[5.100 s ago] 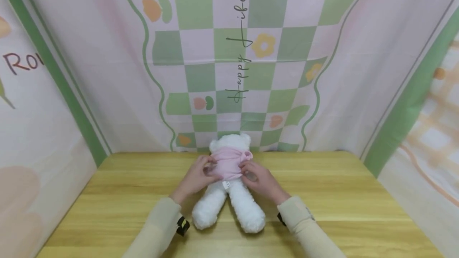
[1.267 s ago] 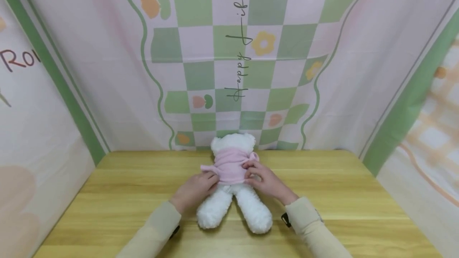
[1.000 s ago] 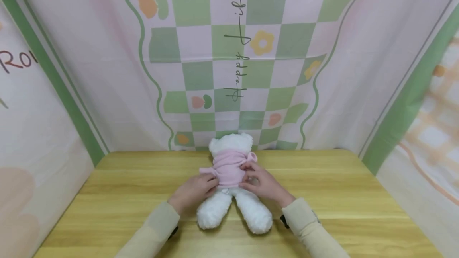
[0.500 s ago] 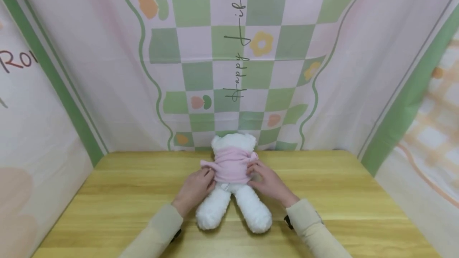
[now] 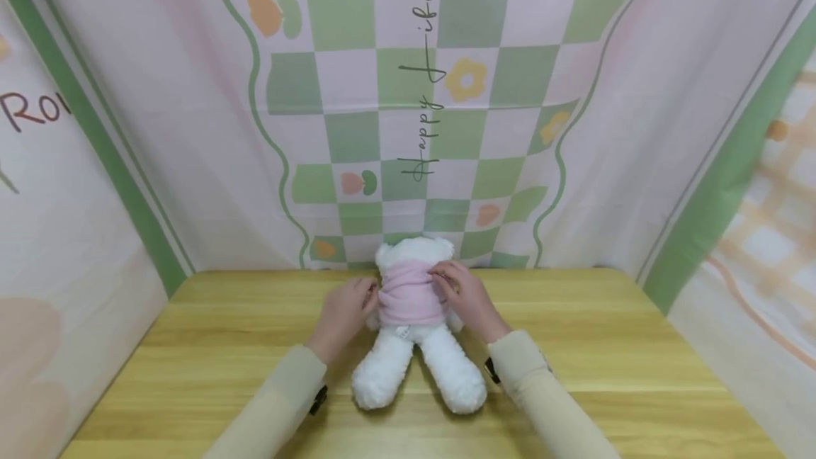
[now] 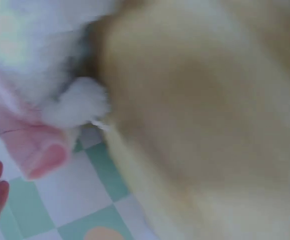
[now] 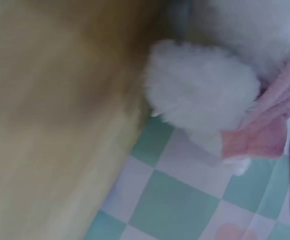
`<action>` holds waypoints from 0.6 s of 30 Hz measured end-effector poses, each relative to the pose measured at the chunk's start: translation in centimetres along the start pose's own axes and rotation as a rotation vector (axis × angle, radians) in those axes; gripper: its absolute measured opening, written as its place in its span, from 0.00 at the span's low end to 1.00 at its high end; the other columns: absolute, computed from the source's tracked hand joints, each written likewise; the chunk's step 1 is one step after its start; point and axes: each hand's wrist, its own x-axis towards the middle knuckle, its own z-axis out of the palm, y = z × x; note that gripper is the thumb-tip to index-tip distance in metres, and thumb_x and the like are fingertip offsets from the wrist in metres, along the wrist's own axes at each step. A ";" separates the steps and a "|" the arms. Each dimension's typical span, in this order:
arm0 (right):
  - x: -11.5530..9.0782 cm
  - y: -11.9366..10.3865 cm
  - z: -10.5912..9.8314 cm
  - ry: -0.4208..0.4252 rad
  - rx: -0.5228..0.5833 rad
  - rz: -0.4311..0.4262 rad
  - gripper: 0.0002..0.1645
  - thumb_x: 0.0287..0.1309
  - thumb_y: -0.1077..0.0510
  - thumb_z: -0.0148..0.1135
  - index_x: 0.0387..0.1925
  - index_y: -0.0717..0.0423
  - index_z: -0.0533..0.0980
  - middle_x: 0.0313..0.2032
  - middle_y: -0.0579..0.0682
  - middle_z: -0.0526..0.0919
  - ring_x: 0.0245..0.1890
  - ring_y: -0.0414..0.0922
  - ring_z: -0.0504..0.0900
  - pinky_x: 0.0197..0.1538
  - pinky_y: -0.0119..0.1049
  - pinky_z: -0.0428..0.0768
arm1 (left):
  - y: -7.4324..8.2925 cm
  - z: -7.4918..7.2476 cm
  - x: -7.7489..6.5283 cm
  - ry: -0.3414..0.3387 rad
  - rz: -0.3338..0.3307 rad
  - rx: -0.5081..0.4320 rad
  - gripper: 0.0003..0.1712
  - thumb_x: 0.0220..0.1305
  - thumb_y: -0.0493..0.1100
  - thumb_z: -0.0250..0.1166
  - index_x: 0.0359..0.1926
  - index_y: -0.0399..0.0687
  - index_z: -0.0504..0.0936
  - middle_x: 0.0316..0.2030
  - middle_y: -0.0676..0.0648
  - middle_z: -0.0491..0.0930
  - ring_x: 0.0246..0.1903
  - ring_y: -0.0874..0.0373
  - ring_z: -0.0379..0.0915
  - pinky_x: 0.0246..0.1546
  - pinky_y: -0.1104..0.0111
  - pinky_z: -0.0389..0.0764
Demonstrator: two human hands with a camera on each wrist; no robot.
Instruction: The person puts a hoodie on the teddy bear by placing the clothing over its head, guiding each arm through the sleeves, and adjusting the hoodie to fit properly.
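Note:
A white plush bear [image 5: 417,250] lies on the table in the head view, legs toward me, no face showing. It wears a pink shirt [image 5: 411,307]; a small white tag [image 5: 403,332] shows below the hem. My left hand [image 5: 341,314] has curled fingers at the shirt's left edge and seems to pinch it. My right hand [image 5: 470,299] pinches the shirt high on its right side. The left wrist view shows a sleeve opening [image 6: 50,157] beside three of my fingertips. A white paw [image 7: 197,85] and the other sleeve [image 7: 259,140] appear in the right wrist view.
The wooden table [image 5: 223,346] extends to both sides of the bear. Right behind its head, a green and white checked cloth [image 5: 414,140] hangs at the far edge. Printed curtains enclose the left and right sides.
Both hands have moved up from the lower shirt toward the shoulders. The sleeve ends that stuck out at the sides no longer show in the head view. The bear stays nearly in place.

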 end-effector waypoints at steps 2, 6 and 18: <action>1.1 -0.2 0.2 -0.042 -0.033 0.058 0.10 0.63 0.61 0.57 0.43 0.58 0.82 0.42 0.53 0.82 0.45 0.49 0.81 0.49 0.43 0.81 | 0.0 0.1 1.0 0.019 -0.061 -0.028 0.03 0.61 0.38 0.64 0.36 0.44 0.83 0.30 0.47 0.82 0.29 0.55 0.79 0.28 0.66 0.81; 2.7 -0.5 0.5 -0.144 -0.110 0.148 0.12 0.62 0.58 0.60 0.43 0.59 0.83 0.43 0.55 0.82 0.47 0.52 0.80 0.52 0.47 0.78 | -0.2 0.6 2.5 -0.099 -0.167 -0.059 0.06 0.64 0.40 0.62 0.39 0.46 0.84 0.33 0.46 0.82 0.34 0.51 0.79 0.35 0.61 0.82; 4.1 -0.4 0.9 -0.200 -0.167 0.213 0.07 0.70 0.56 0.47 0.39 0.54 0.70 0.25 0.50 0.76 0.25 0.45 0.74 0.31 0.38 0.74 | -0.2 1.5 4.4 -0.343 -0.243 -0.251 0.08 0.71 0.42 0.53 0.42 0.43 0.76 0.31 0.46 0.80 0.28 0.57 0.75 0.30 0.67 0.78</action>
